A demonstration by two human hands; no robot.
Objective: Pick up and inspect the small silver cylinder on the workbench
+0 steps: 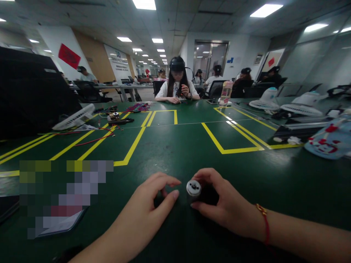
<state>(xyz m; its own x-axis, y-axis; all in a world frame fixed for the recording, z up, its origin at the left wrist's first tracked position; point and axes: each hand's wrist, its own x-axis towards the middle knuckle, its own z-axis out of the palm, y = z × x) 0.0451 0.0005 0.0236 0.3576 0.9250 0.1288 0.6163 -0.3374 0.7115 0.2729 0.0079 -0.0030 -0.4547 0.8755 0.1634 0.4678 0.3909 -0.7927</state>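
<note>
A small cylindrical motor stands upright on the green tabletop, its silver end face up with a small hub and dark holes. My right hand curls around its right side, thumb at the near side and fingers at the far side. My left hand is just to the left of the motor, thumb and fingers apart, with a gap between the fingertips and the metal. Nothing is visible in the left hand. The lower body of the motor is dark and partly in shadow.
Yellow tape marks the green table. At left lie a pixelated flat item, red wires and a white fan. At right stand a patterned blue bag and more fans. Another person sits opposite.
</note>
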